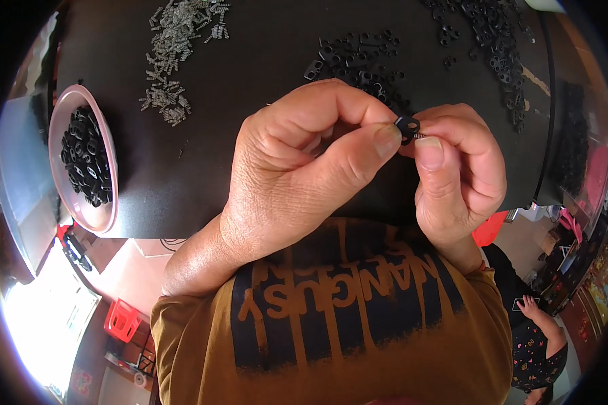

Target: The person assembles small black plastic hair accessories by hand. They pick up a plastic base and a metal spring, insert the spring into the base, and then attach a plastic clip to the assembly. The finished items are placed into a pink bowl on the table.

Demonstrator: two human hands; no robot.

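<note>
Pinching a small black part (404, 126) between thumb and index finger, the left hand (304, 155) sits close to the right hand (456, 169), whose fingers are clamped on a small spring (419, 136) at the part's lower edge, over the bench (182, 189). Near the bench's left edge, a pale pink bowl (96, 219) contains heaped black pieces (86, 158); loose coil springs (172, 50) lie outside it, farther back.
</note>
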